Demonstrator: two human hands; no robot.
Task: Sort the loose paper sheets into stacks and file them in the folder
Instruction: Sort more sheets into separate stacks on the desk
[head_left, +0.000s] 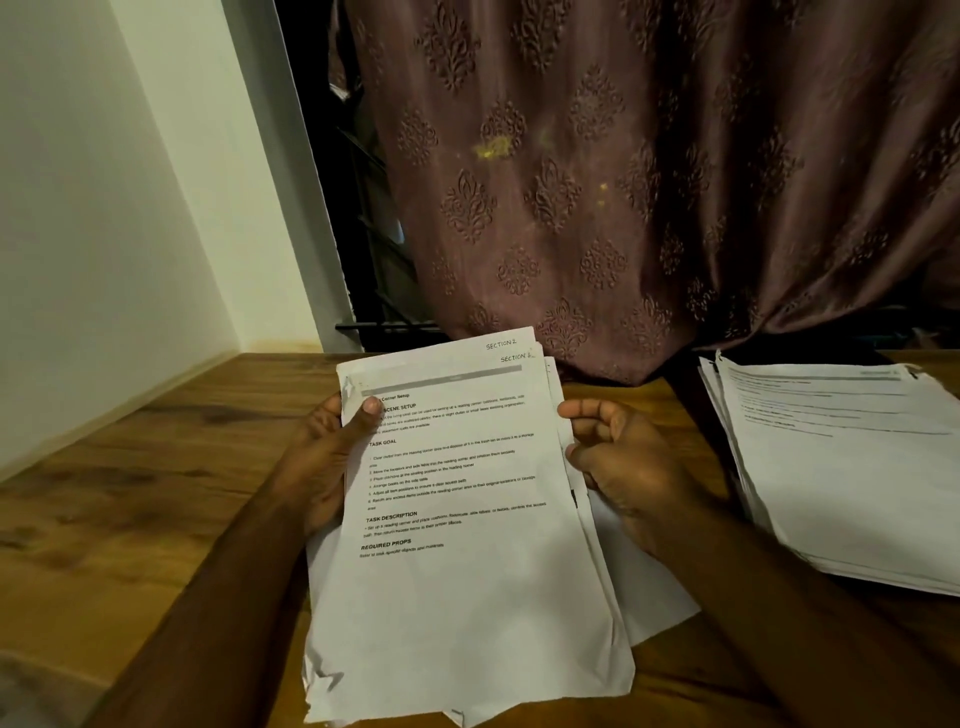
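Both bare forearms reach in from the bottom corners of the frame and meet at lower centre, where a sheaf of white printed paper sheets is held tilted up over the brown wood-grain table.

The left hand grips the sheaf's left edge near its top corner: the thumb lies across the front of the top page and the fingers go behind the paper, out of sight. The right hand sits at the right edge, its fingers curled against the edges of the sheets; they appear to be pinching or thumbing the pages behind the top one, though the exact hold is hard to make out.

The top page carries the printed headings "SCENE SETUP", "TASK GOAL", "TASK DESCRIPTION" and "REQUIRED PROPS", with smaller body text too blurred to read. A handwritten "SECTION 2" shows on the upper right corner of a sheet just behind, and another "SECTION" note with an unclear number sits below it.

At the right edge of the frame a second stack of white printed sheets lies flat on the table, well apart from the held sheaf. A mauve curtain with an embossed damask pattern fills the upper centre and right, and a white wall fills the upper left.
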